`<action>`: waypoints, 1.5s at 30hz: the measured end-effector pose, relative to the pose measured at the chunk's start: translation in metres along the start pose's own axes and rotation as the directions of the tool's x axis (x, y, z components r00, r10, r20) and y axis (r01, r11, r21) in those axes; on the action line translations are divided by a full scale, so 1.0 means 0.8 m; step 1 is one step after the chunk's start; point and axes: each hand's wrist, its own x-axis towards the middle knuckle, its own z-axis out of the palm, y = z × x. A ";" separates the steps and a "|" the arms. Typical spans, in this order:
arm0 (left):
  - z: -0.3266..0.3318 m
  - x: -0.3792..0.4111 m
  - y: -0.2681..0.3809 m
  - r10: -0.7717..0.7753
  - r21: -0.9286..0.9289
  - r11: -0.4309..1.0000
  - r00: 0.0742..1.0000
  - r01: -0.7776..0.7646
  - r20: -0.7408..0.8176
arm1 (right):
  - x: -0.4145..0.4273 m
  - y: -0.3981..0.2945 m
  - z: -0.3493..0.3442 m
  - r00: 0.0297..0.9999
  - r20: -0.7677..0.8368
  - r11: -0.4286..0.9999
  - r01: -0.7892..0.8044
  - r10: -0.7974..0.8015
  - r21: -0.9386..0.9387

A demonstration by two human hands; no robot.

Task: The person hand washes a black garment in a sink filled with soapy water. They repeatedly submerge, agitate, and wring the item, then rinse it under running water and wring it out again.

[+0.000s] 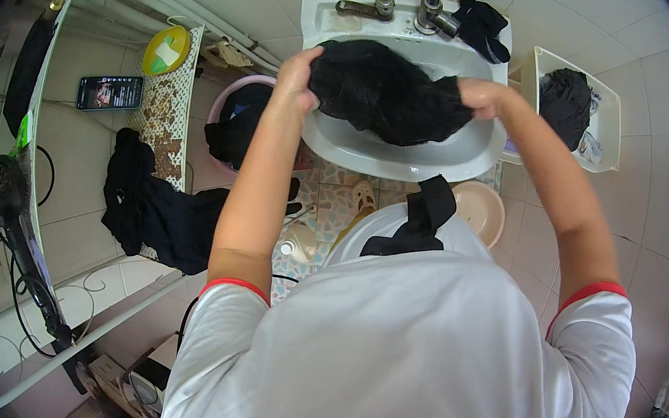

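Observation:
A bunched black cloth, wet-looking, is stretched between my two hands over the white washbasin. My left hand grips its left end, near the basin's left rim. At the right, my right hand is closed on the other end, over the right part of the bowl. Behind the cloth stand the metal tap and a tap lever. Another dark cloth lies on the basin's back right corner. The cloth hides much of the bowl.
Dark clothes lie in a pink tub at the left; more hang over a rusty perforated shelf holding a phone and yellow dish. Right stands a white plastic bin with clothes. Below are a beige basin and a bottle.

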 end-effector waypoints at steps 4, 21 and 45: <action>-0.023 -0.004 0.019 -0.083 -0.135 0.987 0.994 0.092 0.076 | -0.034 -0.036 -0.049 0.856 -0.465 0.630 -0.236 -0.226 -0.740; 0.152 -0.106 -0.051 0.009 -0.171 0.968 0.658 0.182 0.753 | 0.058 -0.002 0.129 0.645 -0.414 0.756 0.624 -0.642 -0.200; 0.142 -0.156 -0.067 0.314 0.263 0.624 0.544 -0.736 0.778 | 0.033 0.020 0.083 0.677 -0.447 0.808 0.535 -0.585 -0.248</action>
